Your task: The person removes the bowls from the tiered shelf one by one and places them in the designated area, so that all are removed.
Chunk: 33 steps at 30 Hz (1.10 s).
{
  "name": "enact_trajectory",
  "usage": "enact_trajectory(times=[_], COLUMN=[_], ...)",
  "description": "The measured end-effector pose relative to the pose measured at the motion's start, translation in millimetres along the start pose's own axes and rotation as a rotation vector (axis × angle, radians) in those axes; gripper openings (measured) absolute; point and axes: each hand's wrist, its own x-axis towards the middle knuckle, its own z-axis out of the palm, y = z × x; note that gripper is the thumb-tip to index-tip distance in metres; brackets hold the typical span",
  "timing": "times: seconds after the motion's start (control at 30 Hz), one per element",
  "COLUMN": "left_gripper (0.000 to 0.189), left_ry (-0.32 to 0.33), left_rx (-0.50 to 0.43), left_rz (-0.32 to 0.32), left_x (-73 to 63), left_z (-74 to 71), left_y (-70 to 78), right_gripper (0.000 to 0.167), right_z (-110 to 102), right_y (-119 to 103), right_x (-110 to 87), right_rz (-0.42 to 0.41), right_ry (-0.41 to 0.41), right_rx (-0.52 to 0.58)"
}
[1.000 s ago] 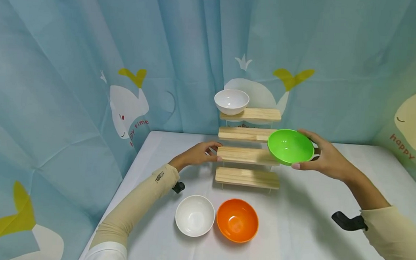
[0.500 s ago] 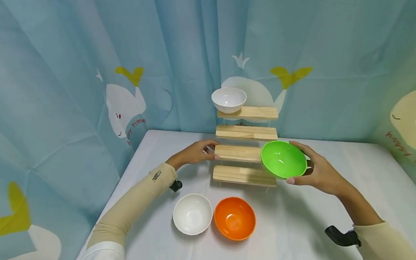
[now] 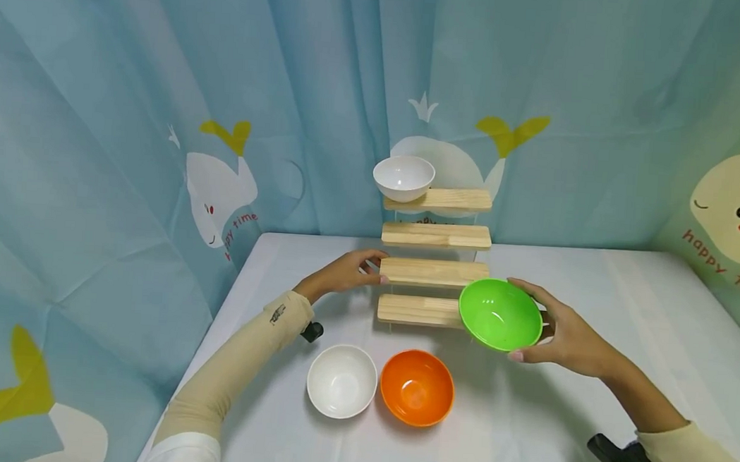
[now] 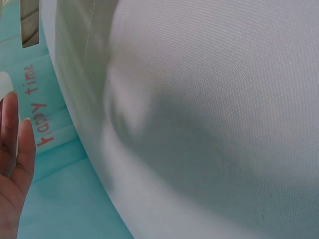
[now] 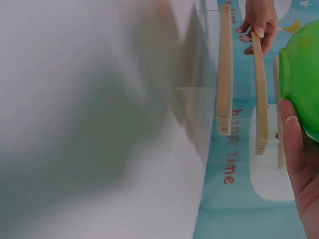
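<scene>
In the head view my right hand (image 3: pixel 570 335) grips a bright green bowl (image 3: pixel 498 315) by its right side, thumb at the near rim and fingers behind. The bowl is tilted, in the air before the lower right end of a stepped wooden shelf rack (image 3: pixel 434 272). My left hand (image 3: pixel 345 270) pinches the left end of the rack's second board from the bottom; the right wrist view shows its thumb against that board (image 5: pixel 261 99). A white bowl (image 3: pixel 403 178) sits at the left of the top board. On the table, a white bowl (image 3: pixel 342 382) stands beside an orange bowl (image 3: pixel 417 388).
A white cloth covers the table (image 3: pixel 523 438). Behind and to the left hangs a blue curtain (image 3: pixel 326 115) with printed whales. The rack's boards rest on clear supports, partly visible in the right wrist view. A black wrist mount (image 3: pixel 620 455) sticks out from the right sleeve.
My right hand has brought the green bowl down, from beside the upper boards to the level of the bottom board. My left hand stays at the rack; the view has shifted slightly.
</scene>
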Motion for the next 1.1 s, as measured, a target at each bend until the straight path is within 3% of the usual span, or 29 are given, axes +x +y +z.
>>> enact_trajectory(times=[0.6,1.1], left_gripper=[0.062,0.062], left_ry=[0.007,0.012], left_rx=[0.013,0.012], left_rz=[-0.005,-0.018], left_x=[-1.7,-1.7], left_z=[2.7,1.0], left_y=[1.4,2.4], right_gripper=[0.113,0.109], right_z=[12,28], right_y=[18,34], right_x=[-29.0,-43.7], right_rz=[0.016,0.010], right_ry=[-0.062,-0.162], right_rx=[0.050,0.155])
